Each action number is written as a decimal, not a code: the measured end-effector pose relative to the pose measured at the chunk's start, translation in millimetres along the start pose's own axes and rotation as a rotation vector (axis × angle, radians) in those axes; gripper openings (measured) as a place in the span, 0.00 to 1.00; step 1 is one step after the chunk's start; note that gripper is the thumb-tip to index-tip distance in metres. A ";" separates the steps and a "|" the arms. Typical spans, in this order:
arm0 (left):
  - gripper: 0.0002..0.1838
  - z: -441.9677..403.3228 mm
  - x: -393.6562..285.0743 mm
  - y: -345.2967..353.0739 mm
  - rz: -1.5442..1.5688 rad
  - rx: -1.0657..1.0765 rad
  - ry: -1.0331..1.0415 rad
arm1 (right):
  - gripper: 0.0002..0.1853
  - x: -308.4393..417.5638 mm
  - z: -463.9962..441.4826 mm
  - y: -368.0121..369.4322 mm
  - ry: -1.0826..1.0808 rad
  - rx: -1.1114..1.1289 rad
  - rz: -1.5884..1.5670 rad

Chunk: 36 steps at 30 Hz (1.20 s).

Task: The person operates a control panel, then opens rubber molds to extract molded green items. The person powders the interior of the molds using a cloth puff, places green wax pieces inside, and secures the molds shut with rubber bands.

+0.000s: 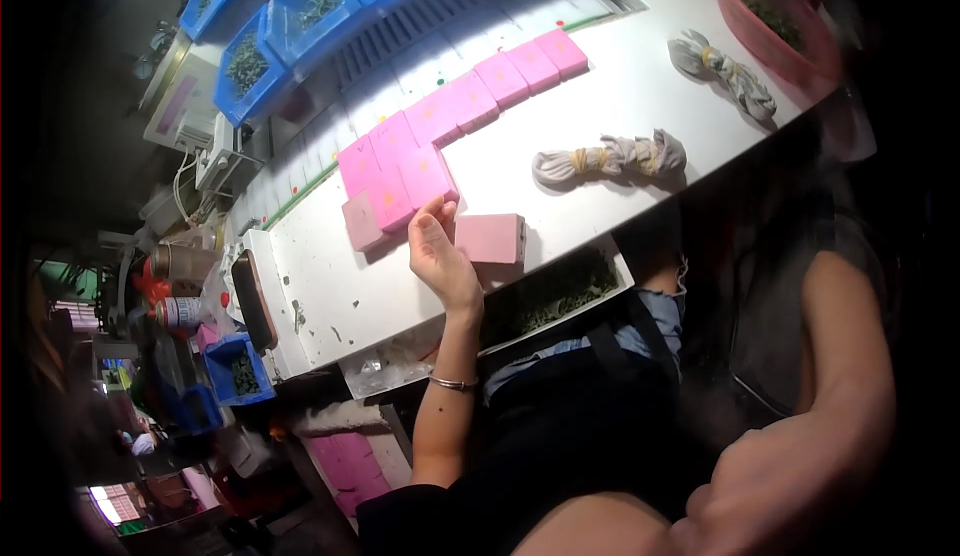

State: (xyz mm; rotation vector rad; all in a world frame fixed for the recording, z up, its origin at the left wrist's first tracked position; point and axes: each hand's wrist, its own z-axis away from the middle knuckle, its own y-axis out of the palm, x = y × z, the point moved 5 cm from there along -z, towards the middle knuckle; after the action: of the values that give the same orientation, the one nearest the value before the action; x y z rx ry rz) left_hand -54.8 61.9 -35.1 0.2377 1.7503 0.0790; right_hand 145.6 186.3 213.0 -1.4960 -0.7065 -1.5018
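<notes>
Your white table carries a cluster of pink blocks set edge to edge. On your side of that cluster sits a lone dusty-pink block; to the cluster's right you have two tied cloth bundles, one farther off.

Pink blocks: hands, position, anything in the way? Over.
Left hand at the near edge of the pink blocks, fingers curled; right hand not visible. One loose block beside the hand. Two cloth bundles off to the side.

A dusty-pink block is set near the tabletop's front edge. Brighter blocks are lined up toward the back.
</notes>
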 end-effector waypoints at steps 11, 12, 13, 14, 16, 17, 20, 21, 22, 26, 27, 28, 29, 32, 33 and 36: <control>0.28 1.3 -2.7 -0.6 -0.027 -0.001 -0.024 | 0.13 -15.3 -9.5 -3.5 -0.222 -0.127 0.033; 0.27 1.5 -3.0 -0.1 -0.020 0.003 -0.024 | 0.13 -16.8 -12.1 -3.6 -0.217 -0.111 0.035; 0.27 1.6 -2.8 0.0 -0.020 0.001 -0.025 | 0.14 -18.0 -14.7 -3.7 -0.212 -0.095 0.038; 0.27 1.7 -2.3 0.4 0.002 0.003 -0.024 | 0.14 -18.8 -17.0 -4.5 -0.212 -0.093 0.038; 0.28 2.2 -2.4 -1.3 0.024 -0.002 -0.021 | 0.13 -21.1 -24.1 -3.3 -0.185 -0.037 0.036; 0.28 2.2 -2.4 -1.8 0.020 0.008 -0.025 | 0.13 -21.4 -27.7 -3.1 -0.185 -0.032 0.039; 0.28 2.3 -0.4 -2.5 0.053 0.016 -0.032 | 0.13 -22.6 -37.9 -0.5 -0.161 -0.021 0.051; 0.28 2.3 -1.6 -1.5 0.065 0.035 -0.029 | 0.13 -21.5 -41.4 -0.6 -0.158 -0.021 0.067; 0.27 2.8 -2.5 -0.8 0.078 0.054 -0.025 | 0.12 -20.1 -44.7 -1.0 -0.153 -0.020 0.084; 0.27 3.0 -2.9 -0.8 0.094 0.074 -0.024 | 0.12 -17.3 -60.0 0.6 -0.048 0.095 0.088; 0.27 3.5 -3.8 -0.2 0.088 0.070 -0.024 | 0.12 -15.8 -63.5 0.8 -0.060 0.096 0.089; 0.28 3.3 -4.8 -0.3 0.081 0.065 -0.023 | 0.12 -14.1 -67.0 0.2 -0.074 0.099 0.092; 0.28 3.4 -5.6 -1.1 0.087 0.056 -0.019 | 0.12 -11.7 -70.5 -1.2 -0.069 0.107 0.096; 0.28 3.0 -8.3 -1.5 0.061 0.082 0.002 | 0.12 -7.6 -82.3 -3.7 -0.005 0.175 0.172; 0.28 3.6 -7.7 -1.3 0.059 0.087 -0.013 | 0.12 -8.0 -85.5 -1.7 0.013 0.239 0.204; 0.27 3.4 -8.9 -3.1 0.032 0.096 -0.014 | 0.12 3.1 -90.9 -9.1 -0.070 0.204 0.335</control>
State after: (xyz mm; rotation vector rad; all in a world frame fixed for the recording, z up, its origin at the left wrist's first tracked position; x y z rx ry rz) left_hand -50.2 56.8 -27.8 0.3360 1.7391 0.0162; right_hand 94.6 110.6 207.4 -1.4342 -0.5960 -1.0972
